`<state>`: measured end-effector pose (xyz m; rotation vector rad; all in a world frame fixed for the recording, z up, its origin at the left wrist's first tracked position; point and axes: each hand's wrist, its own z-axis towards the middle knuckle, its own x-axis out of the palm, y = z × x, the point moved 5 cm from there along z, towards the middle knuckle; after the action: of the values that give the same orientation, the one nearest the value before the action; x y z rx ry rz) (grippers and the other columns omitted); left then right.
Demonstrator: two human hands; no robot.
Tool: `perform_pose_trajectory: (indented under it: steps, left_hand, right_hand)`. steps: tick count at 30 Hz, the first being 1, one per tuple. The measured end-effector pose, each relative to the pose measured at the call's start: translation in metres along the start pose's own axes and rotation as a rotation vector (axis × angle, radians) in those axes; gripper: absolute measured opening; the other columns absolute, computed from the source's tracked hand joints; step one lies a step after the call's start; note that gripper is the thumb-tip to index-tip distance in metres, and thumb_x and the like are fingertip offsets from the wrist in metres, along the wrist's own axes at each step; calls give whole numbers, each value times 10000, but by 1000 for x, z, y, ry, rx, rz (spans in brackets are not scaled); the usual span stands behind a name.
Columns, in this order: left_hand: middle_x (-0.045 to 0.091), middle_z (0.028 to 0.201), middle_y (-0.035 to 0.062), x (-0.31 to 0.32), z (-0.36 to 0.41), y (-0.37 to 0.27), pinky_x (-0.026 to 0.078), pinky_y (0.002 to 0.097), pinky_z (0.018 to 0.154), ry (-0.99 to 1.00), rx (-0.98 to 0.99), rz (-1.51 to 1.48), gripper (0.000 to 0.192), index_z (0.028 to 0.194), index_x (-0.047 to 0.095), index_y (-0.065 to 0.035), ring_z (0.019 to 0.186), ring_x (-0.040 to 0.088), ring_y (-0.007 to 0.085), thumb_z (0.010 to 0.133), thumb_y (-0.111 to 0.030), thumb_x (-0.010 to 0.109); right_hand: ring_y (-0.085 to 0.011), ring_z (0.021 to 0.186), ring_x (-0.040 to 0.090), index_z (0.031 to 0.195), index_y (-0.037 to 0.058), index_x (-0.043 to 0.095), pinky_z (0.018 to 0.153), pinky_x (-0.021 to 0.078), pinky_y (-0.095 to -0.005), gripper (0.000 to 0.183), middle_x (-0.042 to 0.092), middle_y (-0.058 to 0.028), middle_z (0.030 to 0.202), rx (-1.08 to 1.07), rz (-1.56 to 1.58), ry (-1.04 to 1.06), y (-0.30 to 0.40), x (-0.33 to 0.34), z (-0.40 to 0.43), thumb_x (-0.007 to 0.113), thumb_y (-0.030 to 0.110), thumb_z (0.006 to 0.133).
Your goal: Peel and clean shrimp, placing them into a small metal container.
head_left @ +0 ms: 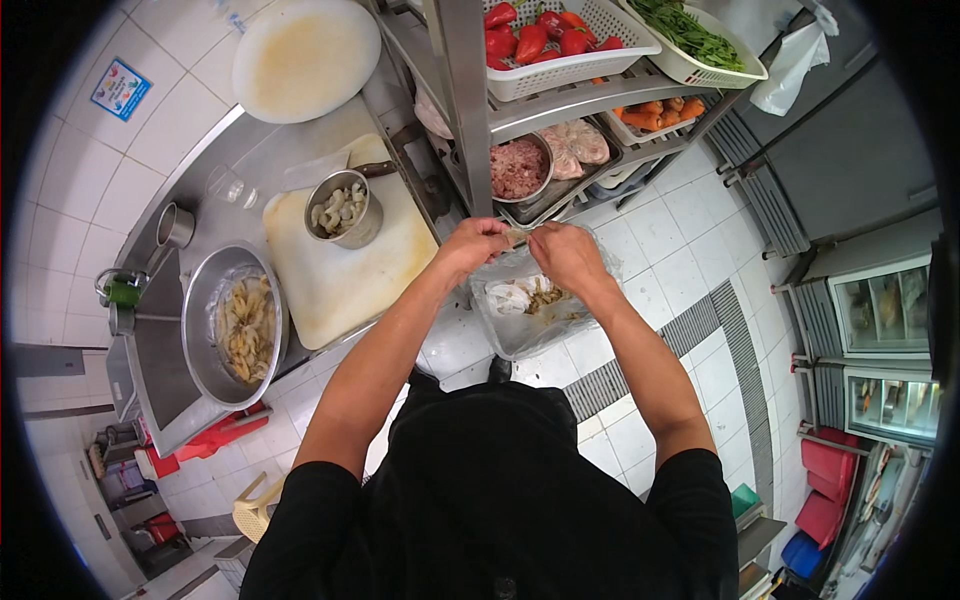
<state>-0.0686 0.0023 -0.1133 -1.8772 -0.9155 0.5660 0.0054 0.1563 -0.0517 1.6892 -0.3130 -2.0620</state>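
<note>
Both hands meet above a bin lined with clear plastic [510,341], which holds shells and white scraps. My left hand [478,241] pinches one end of a small greyish shrimp [516,237]; my right hand [568,255] has its fingers on the other end. To the left, a steel pot [360,229] of peeled shrimp stands on a white cutting board [337,292], with a wooden-handled knife [375,169] behind it. A large steel bowl [281,330] of unpeeled shrimp sits further left, over the sink.
A metal shelf [555,124] at the top holds a basket of red peppers [531,43], greens [690,34], carrots [651,116] and a bowl of minced meat [517,169]. A round white board [307,60] lies at the counter's far end. A beige plastic stool [253,514] stands lower left.
</note>
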Motion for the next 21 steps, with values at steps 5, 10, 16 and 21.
perform_pose_trajectory:
  steps: [5,10,16,21]
  left_hand:
    - [629,811,-20,6,-2,8,470,239,627,36,-89,-109,127,940,665,-64,688,562,79,857,-126,738]
    - [626,798,1,12,-2,4,483,242,619,43,-81,-145,136,905,643,-53,676,573,90,856,-132,743]
    - [637,778,20,6,1,-1,497,246,606,6,-74,-41,138,915,651,-39,673,599,105,847,-122,738]
    - [649,791,35,3,2,1,509,250,604,20,-91,60,135,939,666,-6,683,607,111,857,-105,706]
  right_hand:
    - [-372,694,666,733,25,639,611,538,-474,169,647,-174,773,-19,-129,-131,3,1,4,624,159,836]
    - [-371,690,666,746,24,635,606,538,-475,171,650,-165,785,53,-137,-179,-4,8,6,628,169,838]
    - [-371,670,655,760,40,641,609,530,-472,186,660,-161,785,110,-145,-232,-5,15,4,636,196,861]
    - [-375,666,656,758,40,652,605,530,-482,196,671,-164,798,140,-140,-197,-12,23,1,636,207,859]
